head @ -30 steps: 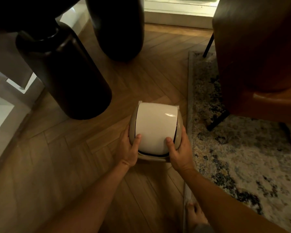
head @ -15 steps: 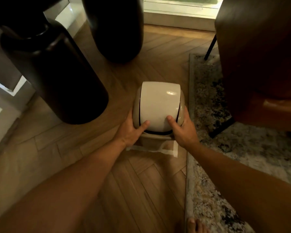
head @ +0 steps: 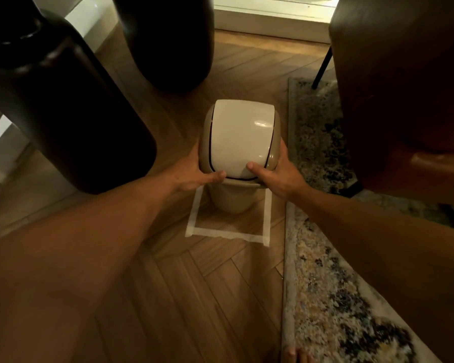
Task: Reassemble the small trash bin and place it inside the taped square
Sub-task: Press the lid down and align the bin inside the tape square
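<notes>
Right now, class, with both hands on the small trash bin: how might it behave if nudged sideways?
The trash bin probably tips easily: its domed lid looks wider than the narrow base inside the taped square. It likely slides on the smooth wooden floor. The glossy swing flap may feel slippery, so the left hand and right hand hold the rim.

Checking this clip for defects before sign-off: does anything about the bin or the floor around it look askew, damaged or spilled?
Nothing stands out. The small trash bin has its lid seated, held at the sides by the left hand and right hand, base within the taped square. No spill or damage shows on the wooden floor.
</notes>
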A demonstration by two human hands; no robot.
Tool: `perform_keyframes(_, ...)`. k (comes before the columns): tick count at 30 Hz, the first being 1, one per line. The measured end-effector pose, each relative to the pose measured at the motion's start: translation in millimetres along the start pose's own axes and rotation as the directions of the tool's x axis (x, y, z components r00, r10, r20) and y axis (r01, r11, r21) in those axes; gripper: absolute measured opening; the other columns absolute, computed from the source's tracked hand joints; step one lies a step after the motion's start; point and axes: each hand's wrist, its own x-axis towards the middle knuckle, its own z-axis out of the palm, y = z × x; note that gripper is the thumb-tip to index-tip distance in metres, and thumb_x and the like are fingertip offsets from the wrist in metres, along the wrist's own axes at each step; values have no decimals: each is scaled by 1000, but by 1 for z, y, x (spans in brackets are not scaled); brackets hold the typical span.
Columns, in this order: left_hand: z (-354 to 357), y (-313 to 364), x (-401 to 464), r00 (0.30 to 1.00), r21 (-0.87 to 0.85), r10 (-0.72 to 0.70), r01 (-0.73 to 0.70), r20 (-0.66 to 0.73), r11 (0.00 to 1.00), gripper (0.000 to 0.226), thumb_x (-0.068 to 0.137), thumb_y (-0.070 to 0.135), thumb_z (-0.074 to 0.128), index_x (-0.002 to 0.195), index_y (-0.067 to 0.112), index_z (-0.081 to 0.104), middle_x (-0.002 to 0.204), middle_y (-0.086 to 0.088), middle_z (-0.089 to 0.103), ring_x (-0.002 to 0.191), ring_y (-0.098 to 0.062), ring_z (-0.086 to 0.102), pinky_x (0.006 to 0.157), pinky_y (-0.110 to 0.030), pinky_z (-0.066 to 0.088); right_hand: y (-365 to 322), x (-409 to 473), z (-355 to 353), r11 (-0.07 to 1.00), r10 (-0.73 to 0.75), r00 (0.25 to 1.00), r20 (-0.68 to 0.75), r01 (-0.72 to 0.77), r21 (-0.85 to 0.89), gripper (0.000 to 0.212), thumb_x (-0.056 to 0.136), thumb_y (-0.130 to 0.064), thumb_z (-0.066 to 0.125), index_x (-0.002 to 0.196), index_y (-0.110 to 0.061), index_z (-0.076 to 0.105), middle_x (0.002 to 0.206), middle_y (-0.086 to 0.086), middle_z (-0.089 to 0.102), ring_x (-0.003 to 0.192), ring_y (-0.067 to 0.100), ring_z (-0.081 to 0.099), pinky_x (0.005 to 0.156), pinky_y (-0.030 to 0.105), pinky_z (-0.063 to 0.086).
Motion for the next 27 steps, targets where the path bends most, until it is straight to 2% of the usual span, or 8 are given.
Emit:
perform_keyframes(6,-2,5,8,999,-48,-31,29,-23,998,134,53,59,90,158,32,9,154,4,39,136,-11,39,95,-18,39,2,10,-2,1000,17,1000,24,-17,0,125,65,-67,85,160,-42,8,145,-9,56,126,10,59,105,35,52)
perform_keyframes(11,-9,15,12,992,137,-102,110,-68,984,138,39,67,91,152,31,21,147,3,47,128,-14,45,93,-27,38,0,13,-14,997,3,1000,30,-1,-76,124,58,-74,86,157,-46,18,109,-50,58,97,-32,53,76,-5,43)
perform_keyframes(16,-24,18,11,981,268,-194,191,-14,944,133,39,64,93,149,27,28,152,0,45,137,-24,44,98,-31,38,-10,12,-21,999,40,982,186,-33,-39,137,54,-54,99,161,-35,15,142,-14,58,129,6,57,108,42,51)
perform_keyframes(19,-25,20,3,976,275,-216,202,20,940,133,44,59,93,153,27,23,156,-2,41,140,-26,41,102,-34,38,-13,4,-27,997,55,956,289,-35,-74,148,58,-33,101,163,-28,-2,149,-12,50,138,9,50,108,42,51)
perform_keyframes(21,-24,22,-2,971,294,-237,220,23,930,131,48,58,93,153,28,22,155,-4,41,137,-30,45,96,-33,47,-14,0,-30,992,93,947,307,-60,-114,149,62,-25,100,163,-26,-10,141,-21,48,137,13,48,89,27,60)
perform_keyframes(23,-22,23,-8,965,297,-262,241,32,924,126,52,54,93,153,31,21,151,-8,45,125,-36,55,65,-24,56,-15,-3,-31,987,117,945,307,-77,-139,152,64,-27,100,161,-30,-17,134,-25,46,132,21,53,58,11,56)
perform_keyframes(25,-20,24,-14,962,282,-269,247,41,927,123,55,49,94,153,33,20,152,-9,44,123,-37,55,44,-21,52,-18,-7,-32,977,162,938,307,-109,-182,156,63,-33,100,158,-39,-23,140,-15,43,118,22,62,49,23,58)
perform_keyframes(27,-19,24,-18,964,281,-265,245,33,928,122,58,46,94,153,30,20,155,-8,40,127,-34,52,43,-18,49,-20,-10,-32,972,183,934,308,-125,-197,157,61,-37,100,157,-44,-24,142,-14,41,116,21,62,47,26,58)
